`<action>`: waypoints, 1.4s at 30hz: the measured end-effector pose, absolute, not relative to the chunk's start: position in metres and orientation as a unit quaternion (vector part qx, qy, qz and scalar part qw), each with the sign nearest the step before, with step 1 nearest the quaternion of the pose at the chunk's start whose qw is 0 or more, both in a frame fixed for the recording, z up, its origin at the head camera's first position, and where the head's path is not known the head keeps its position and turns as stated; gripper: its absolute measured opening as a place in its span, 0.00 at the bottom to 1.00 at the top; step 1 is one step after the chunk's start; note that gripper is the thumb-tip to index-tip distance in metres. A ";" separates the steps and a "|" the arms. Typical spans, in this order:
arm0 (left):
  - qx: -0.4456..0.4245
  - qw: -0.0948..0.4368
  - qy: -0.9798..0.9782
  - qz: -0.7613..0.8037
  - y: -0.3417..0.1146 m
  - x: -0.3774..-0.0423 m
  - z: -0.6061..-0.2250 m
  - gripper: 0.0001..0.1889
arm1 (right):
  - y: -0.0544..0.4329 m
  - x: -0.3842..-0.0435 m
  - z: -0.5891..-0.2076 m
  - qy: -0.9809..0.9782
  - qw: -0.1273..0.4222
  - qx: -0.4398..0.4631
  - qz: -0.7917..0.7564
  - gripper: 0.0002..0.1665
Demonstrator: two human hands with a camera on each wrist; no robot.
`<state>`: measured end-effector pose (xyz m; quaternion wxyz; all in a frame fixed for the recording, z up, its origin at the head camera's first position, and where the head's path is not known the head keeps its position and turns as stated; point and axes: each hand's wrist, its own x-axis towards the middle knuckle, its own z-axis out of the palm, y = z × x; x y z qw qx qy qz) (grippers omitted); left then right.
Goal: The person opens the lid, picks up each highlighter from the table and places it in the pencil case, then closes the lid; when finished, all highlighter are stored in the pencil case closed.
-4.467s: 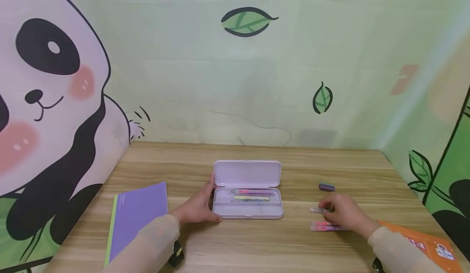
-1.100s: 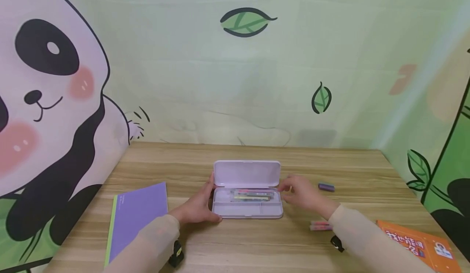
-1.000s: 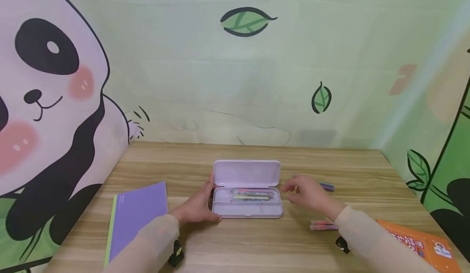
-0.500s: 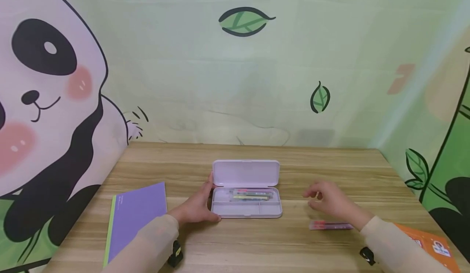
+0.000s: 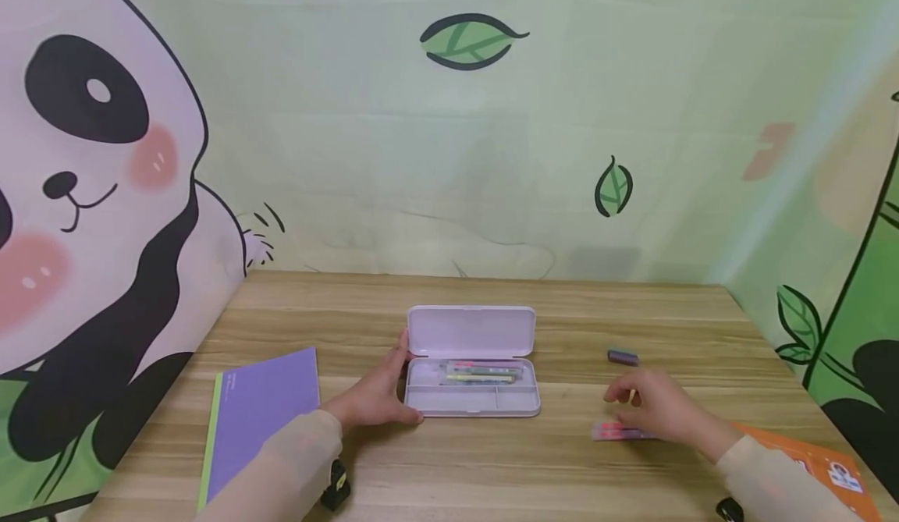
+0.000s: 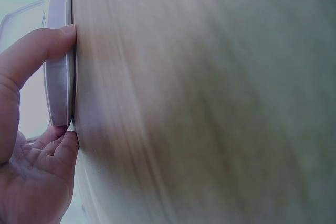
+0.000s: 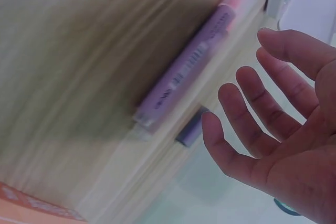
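Note:
A white pencil case [image 5: 472,401] stands with its lid up at the table's middle. Several pens [image 5: 485,374] lie in its long rear compartment; the two front compartments look bare. My left hand [image 5: 375,393] grips the case's left end, thumb at the front corner and fingers behind, as the left wrist view also shows. My right hand [image 5: 663,409] hovers over purple pens with pink tips [image 5: 612,431], its fingers loosely bent and nothing between them. In the right wrist view a purple pen [image 7: 189,59] lies apart from the fingertips.
A short dark purple piece [image 5: 623,357] lies behind my right hand. At the left is a purple notebook [image 5: 270,405] with a green spine. An orange booklet [image 5: 836,471] sits at the right edge, partly under the right sleeve. A panda-printed backdrop [image 5: 470,155] rises behind the table.
A clear pen, under my right hand earlier, has left the table, and the case holds another greyish pen. My right hand has come back rightward from the case. The left hand stays put.

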<state>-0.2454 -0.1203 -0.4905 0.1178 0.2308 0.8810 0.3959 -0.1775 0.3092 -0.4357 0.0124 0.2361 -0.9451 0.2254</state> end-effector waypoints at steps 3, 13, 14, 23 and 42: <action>0.231 0.118 0.881 0.396 -0.121 -0.245 -0.491 0.73 | 0.312 -0.175 -0.440 -0.945 0.017 0.241 0.219 0.10; 0.231 0.117 0.878 0.403 -0.122 -0.246 -0.491 0.73 | 0.319 -0.174 -0.451 -0.947 0.012 0.235 0.220 0.11; 0.230 0.117 0.877 0.405 -0.122 -0.246 -0.491 0.73 | 0.320 -0.174 -0.452 -0.947 0.012 0.233 0.220 0.11; 0.235 0.119 0.877 0.403 -0.122 -0.244 -0.490 0.73 | 0.326 -0.183 -0.460 -0.946 -0.001 0.221 0.237 0.06; 0.234 0.123 0.876 0.403 -0.121 -0.244 -0.488 0.72 | 0.326 -0.194 -0.460 -0.955 0.016 0.193 0.224 0.07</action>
